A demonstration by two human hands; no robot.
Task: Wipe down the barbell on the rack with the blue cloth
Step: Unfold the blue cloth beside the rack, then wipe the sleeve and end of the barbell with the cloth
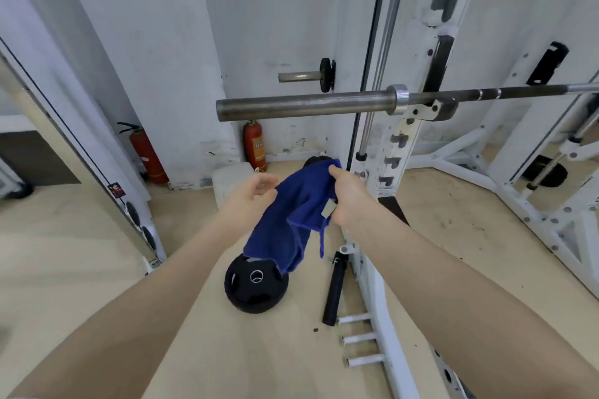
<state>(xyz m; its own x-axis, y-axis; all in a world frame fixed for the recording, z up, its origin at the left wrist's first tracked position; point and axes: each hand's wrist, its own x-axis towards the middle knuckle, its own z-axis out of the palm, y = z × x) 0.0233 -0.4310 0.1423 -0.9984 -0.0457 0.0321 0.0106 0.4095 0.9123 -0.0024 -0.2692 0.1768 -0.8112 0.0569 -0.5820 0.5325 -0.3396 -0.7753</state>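
Holding the blue cloth (293, 214) out in front at about waist height, the person seems to be sorting it into a usable pad before any wiping starts. The right hand (348, 196) pinches the upper edge, thumb and fingers curled over a fold near the pale label, so the rest hangs down loose and unbunched. The left hand (251, 193) is just beside the cloth's left edge with its fingers loosely curled; whether it actually grips the fabric or merely brushes it I cannot tell from here, since the cloth hides the fingertips. My guess is it is about to gather the slack.

Below the dangling end, on the wooden floor, lies a black weight plate (256, 285), and next to it a dark roller or handle (335, 288) by the foot of the white rack (405, 139).

Further off and higher, the barbell (308, 105) sits across the rack's hook, its thick sleeve sticking out to the left with nothing loaded on it. It is above and beyond both hands, apart from the cloth, so no wiping contact exists yet; lifting the cloth up and forward onto that sleeve looks like the natural start. Against the back wall stands a red fire extinguisher (254, 146).
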